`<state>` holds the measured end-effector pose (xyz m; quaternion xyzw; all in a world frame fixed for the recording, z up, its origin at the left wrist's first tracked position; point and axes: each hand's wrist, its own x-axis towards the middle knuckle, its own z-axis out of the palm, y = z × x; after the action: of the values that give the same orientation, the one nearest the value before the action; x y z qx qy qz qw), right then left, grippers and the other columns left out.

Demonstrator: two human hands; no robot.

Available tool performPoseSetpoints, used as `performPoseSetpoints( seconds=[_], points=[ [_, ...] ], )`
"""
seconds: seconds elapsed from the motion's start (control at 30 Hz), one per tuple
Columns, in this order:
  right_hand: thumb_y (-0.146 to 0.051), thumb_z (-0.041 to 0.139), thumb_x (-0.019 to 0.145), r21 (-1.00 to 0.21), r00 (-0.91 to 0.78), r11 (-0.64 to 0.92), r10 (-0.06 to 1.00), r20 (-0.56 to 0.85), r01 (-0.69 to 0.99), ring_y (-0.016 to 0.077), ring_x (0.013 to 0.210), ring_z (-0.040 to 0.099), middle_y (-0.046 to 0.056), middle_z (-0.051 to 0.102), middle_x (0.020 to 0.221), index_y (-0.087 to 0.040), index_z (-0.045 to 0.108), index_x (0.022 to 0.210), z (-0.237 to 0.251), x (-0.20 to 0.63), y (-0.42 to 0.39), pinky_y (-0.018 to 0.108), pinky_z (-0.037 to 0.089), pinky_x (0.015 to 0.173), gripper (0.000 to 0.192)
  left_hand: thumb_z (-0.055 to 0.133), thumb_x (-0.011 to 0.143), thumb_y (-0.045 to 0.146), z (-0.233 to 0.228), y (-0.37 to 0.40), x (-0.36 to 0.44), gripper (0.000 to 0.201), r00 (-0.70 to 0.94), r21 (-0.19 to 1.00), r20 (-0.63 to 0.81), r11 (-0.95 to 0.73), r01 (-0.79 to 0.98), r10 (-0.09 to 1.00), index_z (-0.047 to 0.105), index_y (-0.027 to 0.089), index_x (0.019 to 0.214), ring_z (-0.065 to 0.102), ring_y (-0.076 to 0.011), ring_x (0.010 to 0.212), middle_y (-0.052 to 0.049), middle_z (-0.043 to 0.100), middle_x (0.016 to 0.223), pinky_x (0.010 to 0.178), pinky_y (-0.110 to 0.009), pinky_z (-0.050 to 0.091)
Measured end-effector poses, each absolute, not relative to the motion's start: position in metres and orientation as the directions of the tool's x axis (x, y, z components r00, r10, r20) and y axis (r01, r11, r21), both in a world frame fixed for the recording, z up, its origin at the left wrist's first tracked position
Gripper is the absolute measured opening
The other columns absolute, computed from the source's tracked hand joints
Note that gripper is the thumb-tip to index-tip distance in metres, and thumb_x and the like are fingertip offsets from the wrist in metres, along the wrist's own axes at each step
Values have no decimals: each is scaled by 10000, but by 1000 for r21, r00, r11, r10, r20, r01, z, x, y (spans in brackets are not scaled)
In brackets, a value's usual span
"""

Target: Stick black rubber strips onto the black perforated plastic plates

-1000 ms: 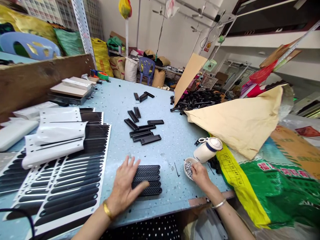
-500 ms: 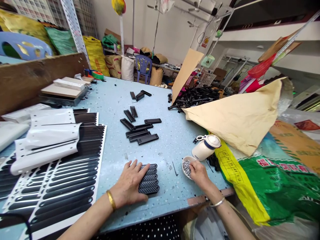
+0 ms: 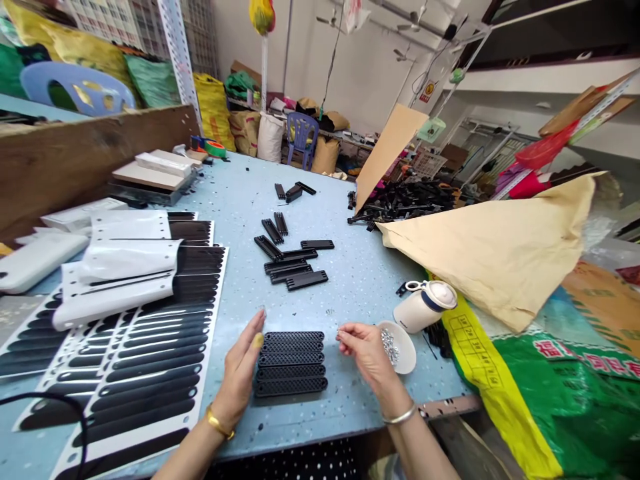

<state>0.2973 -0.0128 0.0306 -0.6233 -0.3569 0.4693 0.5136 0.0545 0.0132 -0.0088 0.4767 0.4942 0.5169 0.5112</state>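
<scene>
A row of black textured strips (image 3: pixel 291 365) with holes at their ends lies side by side on the table in front of me. My left hand (image 3: pixel 243 370), fingers straight and close together, stands on edge along the row's left ends. To the right of the strips, my right hand (image 3: pixel 367 353) is closed in a pinch above the table. What its fingertips hold is too small to make out. Just beyond that hand is a white bowl (image 3: pixel 407 350) with small silvery metal pieces (image 3: pixel 390 345) in it. A cream lidded bottle (image 3: pixel 416 310) leans over beside the bowl.
Several loose black pieces (image 3: pixel 307 280) lie farther up the blue table (image 3: pixel 360 283). Sheets of black strips (image 3: pixel 150 353) cover the left side. Brown paper (image 3: pixel 490 240), a green-yellow sack (image 3: pixel 555 373) and a black heap (image 3: pixel 407 200) are on the right.
My right hand has come out of the bowl and moved left toward the strips, fingers pinched. My left hand has slid off the top of the strips to their left side.
</scene>
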Motion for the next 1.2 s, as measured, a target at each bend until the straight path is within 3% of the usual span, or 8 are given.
performPoseSetpoints(
  seconds=[0.2,0.43,0.73,0.97,1.2],
  points=[
    [-326,782,560,-960,276,-233,923,-269,-158,97,464,544,0,638,568,-137,691,671,18,278,7,198,390,436,238,468,910,508,3,10,62,553,17,1000,-7,7,-9,1000,510,192,1362,446,-251,1337,-82,491,1452,1171,-426,266],
    [-354,771,582,-962,240,-255,932,-271,-94,96,448,537,1,636,568,-135,679,684,19,274,11,204,397,436,258,430,908,525,7,12,56,581,58,995,-12,6,104,998,527,135,1327,549,-270,1245,-130,629,1302,1118,-480,349],
    [-220,631,744,-939,25,-129,991,-128,319,115,442,544,-21,585,541,-163,688,710,38,243,-2,218,398,441,88,440,898,521,13,19,45,522,109,994,-52,41,101,993,628,128,1185,652,-280,1058,-111,739,1069,1000,-453,453],
    [-43,573,757,-754,-137,121,990,41,646,163,659,565,34,599,704,-168,685,718,36,219,-2,281,432,631,172,452,883,500,19,22,45,495,141,995,-55,43,90,988,656,128,1137,672,-266,978,-97,748,1002,907,-395,499],
    [-17,639,711,-606,-212,208,975,66,768,207,767,610,64,634,815,-168,699,821,31,213,-1,308,463,712,197,449,884,484,19,23,45,470,142,994,-59,46,95,988,660,134,1117,674,-265,970,-95,748,997,913,-398,500]
  ],
)
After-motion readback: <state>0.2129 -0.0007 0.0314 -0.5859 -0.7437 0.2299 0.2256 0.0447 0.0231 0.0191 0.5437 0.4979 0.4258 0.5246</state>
